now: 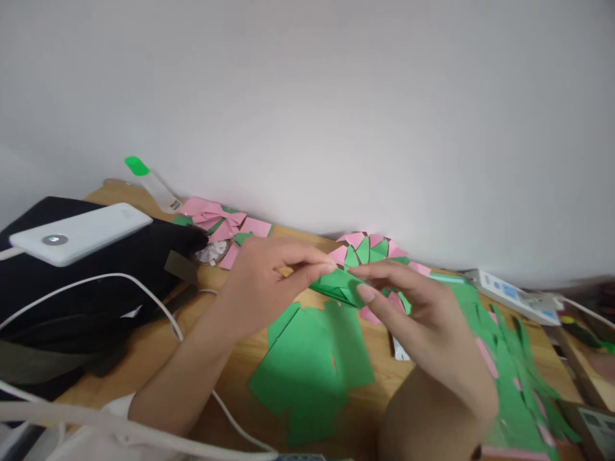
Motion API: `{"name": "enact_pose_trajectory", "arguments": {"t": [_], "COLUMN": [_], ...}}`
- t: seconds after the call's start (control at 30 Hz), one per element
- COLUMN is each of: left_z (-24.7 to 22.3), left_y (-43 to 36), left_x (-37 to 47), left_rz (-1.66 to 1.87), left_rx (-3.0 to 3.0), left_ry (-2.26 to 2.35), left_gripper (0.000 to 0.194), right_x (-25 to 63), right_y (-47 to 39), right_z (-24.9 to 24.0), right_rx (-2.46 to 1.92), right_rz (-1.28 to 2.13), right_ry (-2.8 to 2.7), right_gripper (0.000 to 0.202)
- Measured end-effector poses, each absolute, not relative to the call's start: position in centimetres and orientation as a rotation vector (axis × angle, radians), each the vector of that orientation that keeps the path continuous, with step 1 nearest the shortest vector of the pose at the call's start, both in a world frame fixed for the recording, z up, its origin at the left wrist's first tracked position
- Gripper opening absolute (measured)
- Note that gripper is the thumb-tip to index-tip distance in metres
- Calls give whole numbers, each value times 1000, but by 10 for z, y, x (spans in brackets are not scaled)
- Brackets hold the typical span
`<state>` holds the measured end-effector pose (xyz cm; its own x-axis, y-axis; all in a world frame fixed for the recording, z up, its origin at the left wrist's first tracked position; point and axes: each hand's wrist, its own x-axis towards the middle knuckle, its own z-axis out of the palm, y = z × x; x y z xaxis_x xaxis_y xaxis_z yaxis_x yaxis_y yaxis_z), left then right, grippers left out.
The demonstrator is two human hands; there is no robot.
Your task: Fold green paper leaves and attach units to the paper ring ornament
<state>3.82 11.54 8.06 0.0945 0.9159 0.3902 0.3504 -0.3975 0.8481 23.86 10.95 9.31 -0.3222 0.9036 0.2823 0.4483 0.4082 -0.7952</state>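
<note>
Pale wall closes off the back of a wooden table. Clock positions below are taken from the folded green piece.

Head view: piece is held up at mid-frame, above the table. Left hand has thumb and forefinger pinched together on its left end. Right hand has thumb and forefinger slightly parted around the right end; blur leaves pinch or mere touch undecided.

Progress (judged from folds only): piece is creased into layers, its outer end apparently loose. Shaped pink-and-green pieces sit at 1 o'clock and 10 o'clock. Flat green sheets at 6–7 o'clock remain unfolded; cut green strips lie at 4.

Edges: wall bounds 12; black bag with power bank crowds 9; power strip stands at 3. White cable loops beside the left forearm. Most elbow room seems upward.
</note>
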Motion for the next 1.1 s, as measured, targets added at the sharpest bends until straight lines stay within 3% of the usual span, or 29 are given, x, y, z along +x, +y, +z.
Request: {"name": "enact_pose_trajectory", "arguments": {"t": [0.1,0.27,0.47,0.57,0.83,1.1], "left_z": [76,75,78,78,77,83], "left_y": [122,131,130,126,123,113], "left_x": [43,44,45,47,47,43], "left_rz": [1247,1180,1207,1145,1162,995], "left_rx": [1699,1350,1380,1458,1421,1531], "left_ry": [1197,1087,1132,1127,1074,1064], "left_gripper": [9,17,11,13,6,17], "right_x": [232,229,232,231,224,224], "right_y": [116,119,118,118,114,103], "right_z": [86,78,86,84,82,91], "right_rx": [-1195,-1125,-1130,-1129,-1094,-1149], "right_rz": [864,1010,1121,1058,959,884], "right_ry": [-1829,-1470,-1699,-1613,-1632,-1802], "right_gripper": [11,11,17,8,9,9]}}
